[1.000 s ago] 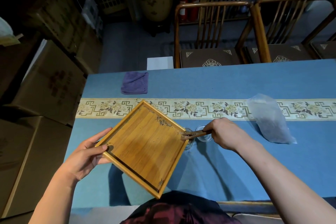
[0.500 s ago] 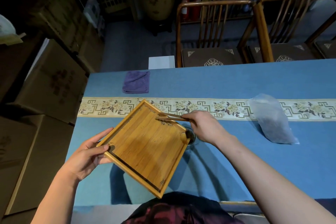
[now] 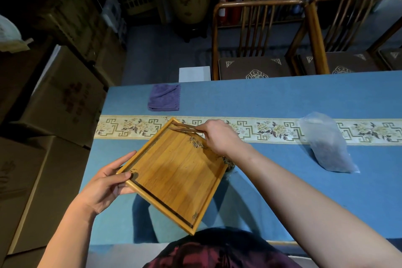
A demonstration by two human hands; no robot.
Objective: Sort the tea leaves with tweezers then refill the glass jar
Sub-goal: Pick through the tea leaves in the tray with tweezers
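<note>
A square bamboo tray (image 3: 174, 177) is held tilted above the blue table, its right corner lowered over a glass jar (image 3: 228, 163) that is mostly hidden under my right wrist. My left hand (image 3: 106, 185) grips the tray's left corner. My right hand (image 3: 219, 137) holds wooden tweezers (image 3: 183, 127) whose tips reach the tray's far corner. A small clump of dark tea leaves (image 3: 195, 141) lies along the tray's upper right edge, just left of my right hand.
A clear plastic bag of tea (image 3: 326, 143) lies on the table at the right. A folded purple cloth (image 3: 164, 97) sits at the far left. Two wooden chairs (image 3: 256, 35) stand beyond the table, cardboard boxes (image 3: 54, 102) to the left.
My right hand moved the tweezers from the jar at the tray's right corner up and left, along the tray's upper edge to its far corner. The tray stayed tilted in my left hand.
</note>
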